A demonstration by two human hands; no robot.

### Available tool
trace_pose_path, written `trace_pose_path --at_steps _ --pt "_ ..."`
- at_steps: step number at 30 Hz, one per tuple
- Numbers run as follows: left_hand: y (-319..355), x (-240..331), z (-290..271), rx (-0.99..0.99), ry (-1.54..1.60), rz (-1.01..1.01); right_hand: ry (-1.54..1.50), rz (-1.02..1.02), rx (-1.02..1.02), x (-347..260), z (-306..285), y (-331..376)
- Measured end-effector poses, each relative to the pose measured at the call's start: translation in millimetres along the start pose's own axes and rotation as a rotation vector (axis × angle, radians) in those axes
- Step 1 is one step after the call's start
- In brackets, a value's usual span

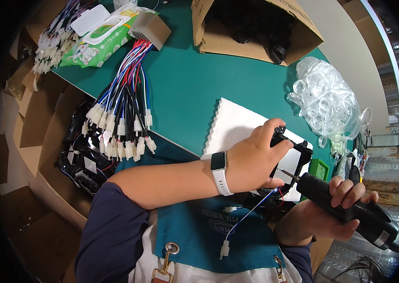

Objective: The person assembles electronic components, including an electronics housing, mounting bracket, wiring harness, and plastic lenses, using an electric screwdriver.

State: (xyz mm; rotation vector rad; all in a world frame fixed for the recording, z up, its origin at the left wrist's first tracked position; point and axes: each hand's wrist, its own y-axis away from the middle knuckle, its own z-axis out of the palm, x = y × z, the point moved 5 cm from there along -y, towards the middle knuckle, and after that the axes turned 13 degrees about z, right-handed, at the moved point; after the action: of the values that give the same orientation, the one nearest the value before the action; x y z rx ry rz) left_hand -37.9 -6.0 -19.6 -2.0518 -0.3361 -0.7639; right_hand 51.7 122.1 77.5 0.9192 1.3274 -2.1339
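My left hand (258, 158), with a watch on its wrist, grips a black plastic housing (306, 152) with a pale flat panel inside. The housing rests on a white cloth (230, 123). Wires run from its lower side to a white connector (225, 249) hanging over my apron. In my right hand (336, 214) is a black electric screwdriver (319, 191). Its thin bit points left into the housing, close to my left thumb. Whether the tip touches a screw is too small to tell.
Bundled wires with white connectors (121, 125) hang over the table edge near a green wipes pack (98, 45). An open carton (260, 49) stands at the back. Right of the cloth are a clear plastic bag (324, 96) and a green tray (319, 169). Cartons (44, 137) stand left below.
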Motion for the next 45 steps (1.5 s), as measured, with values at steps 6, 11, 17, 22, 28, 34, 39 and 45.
trace_pose_path --at_steps 6,11,17,22,28,34,39,45 --pt "-0.4 -1.2 0.4 -0.002 0.013 -0.007 0.059 0.017 -0.038 7.3 6.0 3.4" --pt "1.7 -0.6 0.5 0.003 -0.001 0.004 0.067 -0.032 -0.074 9.8 12.3 13.4" --pt "1.3 0.3 -1.4 0.023 -0.004 0.001 0.126 0.025 -0.167 17.3 24.6 6.4" --pt "1.7 -1.1 1.3 0.028 -0.006 0.015 0.105 0.157 -0.302 28.4 31.4 -12.8" --pt "1.0 -0.6 2.6 0.030 -0.028 0.023 0.060 0.201 -0.417 27.5 40.5 -11.2" --pt "-3.1 1.3 2.3 0.032 -0.077 0.041 0.080 0.256 -0.404 24.5 41.7 -15.3" --pt "-2.5 0.4 1.9 -0.051 -0.145 -0.027 -0.352 0.003 -0.388 -31.7 14.3 -17.4" --pt "-1.5 9.7 -7.3 -0.117 -0.057 -0.002 -0.579 0.238 -0.413 -54.6 -36.9 -2.0"
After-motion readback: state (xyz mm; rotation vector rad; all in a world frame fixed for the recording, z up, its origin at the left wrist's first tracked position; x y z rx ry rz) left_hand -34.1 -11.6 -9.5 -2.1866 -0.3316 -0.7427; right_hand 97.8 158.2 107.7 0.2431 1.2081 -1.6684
